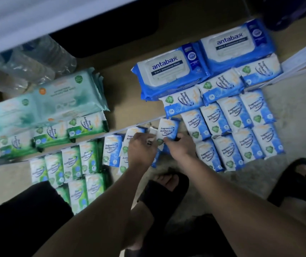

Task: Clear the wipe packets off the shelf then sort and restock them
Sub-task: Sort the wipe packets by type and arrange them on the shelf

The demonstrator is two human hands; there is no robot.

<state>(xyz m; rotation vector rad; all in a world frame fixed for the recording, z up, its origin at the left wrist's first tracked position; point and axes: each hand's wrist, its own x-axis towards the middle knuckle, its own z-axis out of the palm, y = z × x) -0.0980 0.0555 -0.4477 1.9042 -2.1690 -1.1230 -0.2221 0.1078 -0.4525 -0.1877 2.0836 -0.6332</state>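
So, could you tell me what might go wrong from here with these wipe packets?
1. The loose blue packets, one pinched by the left hand, overlap right beside the green pine packets; the two sorts could get mixed.
2. The sandalled foot sits close behind that pile and might crush a packet.
3. The right hand holds its blue packet only by the lower edge, so the grip may slip.

Blue packs (169, 71) read "antabax" (3-in-1 Antibacterial Wipes); small blue packets (235, 112) "Fragrance Free", green packets (90, 156) "Pine".
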